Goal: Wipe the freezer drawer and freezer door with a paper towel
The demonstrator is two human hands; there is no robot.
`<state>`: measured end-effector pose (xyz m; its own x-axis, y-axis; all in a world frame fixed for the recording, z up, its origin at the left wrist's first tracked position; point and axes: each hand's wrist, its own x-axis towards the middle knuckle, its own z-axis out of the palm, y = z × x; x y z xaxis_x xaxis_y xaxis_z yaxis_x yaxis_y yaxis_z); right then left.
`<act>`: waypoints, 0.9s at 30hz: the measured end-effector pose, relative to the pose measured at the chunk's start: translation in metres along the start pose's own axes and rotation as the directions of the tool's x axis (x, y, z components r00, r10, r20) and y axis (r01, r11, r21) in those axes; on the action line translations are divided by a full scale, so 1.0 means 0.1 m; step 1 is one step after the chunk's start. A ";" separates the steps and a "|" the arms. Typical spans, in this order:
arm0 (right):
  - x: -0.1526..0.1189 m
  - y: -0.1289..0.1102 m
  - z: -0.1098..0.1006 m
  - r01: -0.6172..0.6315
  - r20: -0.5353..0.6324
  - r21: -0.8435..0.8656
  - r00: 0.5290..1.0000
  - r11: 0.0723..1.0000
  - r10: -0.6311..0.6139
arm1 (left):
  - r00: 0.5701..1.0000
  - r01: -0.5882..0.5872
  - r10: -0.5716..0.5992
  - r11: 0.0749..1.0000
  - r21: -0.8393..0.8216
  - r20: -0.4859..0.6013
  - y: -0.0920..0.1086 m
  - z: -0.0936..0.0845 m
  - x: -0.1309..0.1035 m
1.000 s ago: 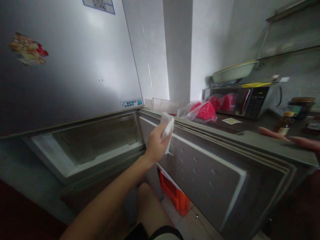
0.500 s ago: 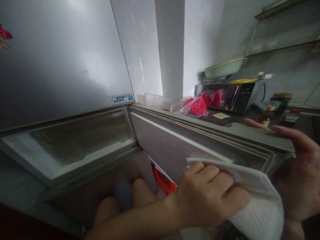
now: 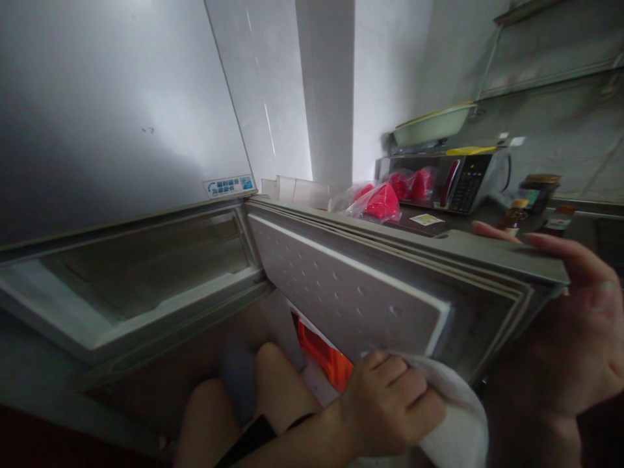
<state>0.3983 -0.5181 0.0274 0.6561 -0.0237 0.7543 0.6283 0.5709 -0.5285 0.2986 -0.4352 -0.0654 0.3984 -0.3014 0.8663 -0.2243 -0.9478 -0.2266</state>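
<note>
My left hand (image 3: 390,403) is closed around a white cloth (image 3: 455,413), which lies against the lower edge of the open fridge door (image 3: 341,279) and hangs off to the right. At the door's outer end, my right hand (image 3: 585,312) grips the door, its fingertips resting on the top edge. The door's dimpled inner panel faces me. On the left the open fridge compartment (image 3: 160,266) shows, with a pale frame.
Above the compartment is a closed grey upper door (image 3: 121,97). Behind the open door, a counter bears a microwave (image 3: 468,179), a red item in plastic (image 3: 383,201), and bottles (image 3: 515,214). An orange crate (image 3: 326,354) stands below.
My left hand and the cloth have moved down and slightly left along the door, showing more of its panel. My right hand keeps its grip. The view has shifted slightly.
</note>
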 end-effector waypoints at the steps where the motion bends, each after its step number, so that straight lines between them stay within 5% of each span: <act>1: 0.00 0.00 0.01 0.014 -0.003 -0.001 1.000 1.000 -0.014 | 1.000 0.005 -0.005 1.000 0.007 -0.027 -0.04 -0.08 0.16; 5: -0.01 -0.04 0.04 0.041 -0.010 0.006 0.999 0.999 -0.041 | 0.993 0.066 -0.061 0.997 0.049 -0.100 -0.16 -0.35 0.71; 8: -0.02 -0.07 0.06 0.003 0.013 0.026 1.000 1.000 -0.003 | 0.996 0.065 -0.061 0.996 0.060 -0.065 -0.15 -0.39 0.77; 18: -0.01 0.08 0.11 0.146 -0.060 0.035 0.988 0.989 -0.144 | 0.987 -0.059 0.079 0.989 -0.137 0.140 0.17 0.27 -0.62; 27: 0.02 0.10 0.08 0.177 -0.059 0.017 0.983 0.984 -0.175 | 0.991 -0.021 0.042 0.986 -0.164 0.126 0.31 0.49 -0.97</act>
<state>0.4026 -0.5060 0.0268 0.5593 -0.1722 0.8109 0.7271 0.5717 -0.3801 0.2968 -0.4403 -0.1788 0.4978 -0.3518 0.7927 -0.3750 -0.9115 -0.1690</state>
